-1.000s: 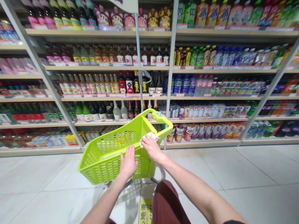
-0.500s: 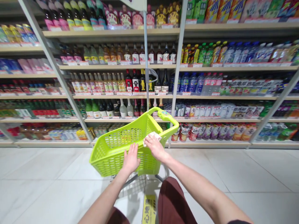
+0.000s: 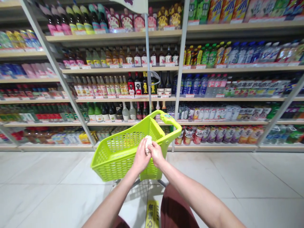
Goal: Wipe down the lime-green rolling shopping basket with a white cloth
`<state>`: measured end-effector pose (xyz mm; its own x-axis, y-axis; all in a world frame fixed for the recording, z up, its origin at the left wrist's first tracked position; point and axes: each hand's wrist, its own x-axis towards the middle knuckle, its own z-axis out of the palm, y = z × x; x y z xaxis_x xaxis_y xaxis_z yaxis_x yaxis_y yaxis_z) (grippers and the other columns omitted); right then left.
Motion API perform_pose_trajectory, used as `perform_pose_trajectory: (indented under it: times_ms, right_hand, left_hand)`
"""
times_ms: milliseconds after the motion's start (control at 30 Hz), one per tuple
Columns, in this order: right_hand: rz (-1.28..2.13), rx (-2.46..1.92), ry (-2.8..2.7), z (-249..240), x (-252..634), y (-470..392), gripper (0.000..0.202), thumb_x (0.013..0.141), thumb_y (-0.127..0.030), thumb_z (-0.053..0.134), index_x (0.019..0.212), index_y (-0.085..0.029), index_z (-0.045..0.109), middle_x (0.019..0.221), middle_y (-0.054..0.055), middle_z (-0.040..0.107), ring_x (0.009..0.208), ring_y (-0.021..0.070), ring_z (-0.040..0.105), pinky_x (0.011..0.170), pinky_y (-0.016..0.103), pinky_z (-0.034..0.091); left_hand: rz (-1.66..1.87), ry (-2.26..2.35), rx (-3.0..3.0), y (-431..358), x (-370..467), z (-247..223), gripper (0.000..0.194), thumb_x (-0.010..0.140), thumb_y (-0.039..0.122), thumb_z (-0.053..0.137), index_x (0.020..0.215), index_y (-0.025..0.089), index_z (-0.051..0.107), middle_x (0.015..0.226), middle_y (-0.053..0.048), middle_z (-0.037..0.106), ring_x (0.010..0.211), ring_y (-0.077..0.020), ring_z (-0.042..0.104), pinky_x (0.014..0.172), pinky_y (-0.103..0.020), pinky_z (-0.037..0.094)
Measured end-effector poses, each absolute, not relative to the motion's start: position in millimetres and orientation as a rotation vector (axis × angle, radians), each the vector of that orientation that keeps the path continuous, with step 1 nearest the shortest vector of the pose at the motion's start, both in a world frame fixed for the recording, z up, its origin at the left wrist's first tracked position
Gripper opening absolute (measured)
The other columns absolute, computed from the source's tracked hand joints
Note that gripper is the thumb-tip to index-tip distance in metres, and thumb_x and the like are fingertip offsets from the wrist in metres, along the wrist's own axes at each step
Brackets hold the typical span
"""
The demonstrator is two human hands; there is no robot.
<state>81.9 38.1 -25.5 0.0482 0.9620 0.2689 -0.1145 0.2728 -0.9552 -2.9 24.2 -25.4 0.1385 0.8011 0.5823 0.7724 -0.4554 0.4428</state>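
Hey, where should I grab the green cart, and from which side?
Probably by the handle of the green cart, coming from its right end as you see it. The bar stands raised and juts past the basket, with an open gap for fingers to wrap through. Your right hand is nearer.

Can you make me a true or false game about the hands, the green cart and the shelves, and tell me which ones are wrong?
1. Bottles stand on shelves behind the shopping cart. True.
2. The shopping cart is red. False: it is bright green.
3. The left hand and right hand touch a white cloth. True.
4. The hands are far apart. False: they are close together at the cloth.
5. A yellow sticker is on the floor. True.
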Motion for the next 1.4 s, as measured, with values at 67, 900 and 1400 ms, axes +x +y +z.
perform_pose_trajectory:
  times_ms: [67, 900, 1400]
  right_hand:
    - [1.035, -0.916, -1.299, -26.8, 80.9, 35.5, 0.029, 0.070, -0.016, 0.038, 0.089, -0.014, 0.060, 0.079, 0.003, 0.066, 0.069, 0.0160, 0.061, 0.063, 0.026, 0.050]
    - [-0.454, -1.245, -2.197, -31.5, 155.2, 70.9, 0.039, 0.076, -0.015, 0.048, 0.114, -0.017, 0.052, 0.115, 0.010, 0.056, 0.117, 0.0253, 0.039, 0.105, 0.051, 0.009]
    - [-0.470, -1.169, -2.386, -37.5, 131.4, 66.3, 0.041, 0.080, -0.021, 0.045, 0.120, -0.015, 0.048, 0.124, 0.010, 0.051, 0.122, 0.0264, 0.035, 0.105, 0.052, 0.008]
  left_hand:
    - [1.236, 1.657, 2.335, 29.9, -15.2, -28.6, 0.054, 0.070, 0.013, 0.040, 0.124, 0.013, 0.037, 0.128, -0.010, 0.044, 0.120, -0.0171, 0.040, 0.101, -0.033, 0.035]
    - [1.061, 2.362, 2.181, 31.0, -191.6, -109.1, 0.041, 0.076, 0.008, 0.034, 0.110, 0.016, 0.056, 0.128, -0.011, 0.042, 0.119, -0.0244, 0.038, 0.099, -0.039, 0.035]
    - [0.997, 2.137, 2.294, 38.5, -154.8, -96.9, 0.048, 0.071, 0.002, 0.035, 0.110, 0.019, 0.057, 0.129, -0.007, 0.044, 0.120, -0.0206, 0.038, 0.100, -0.036, 0.034]
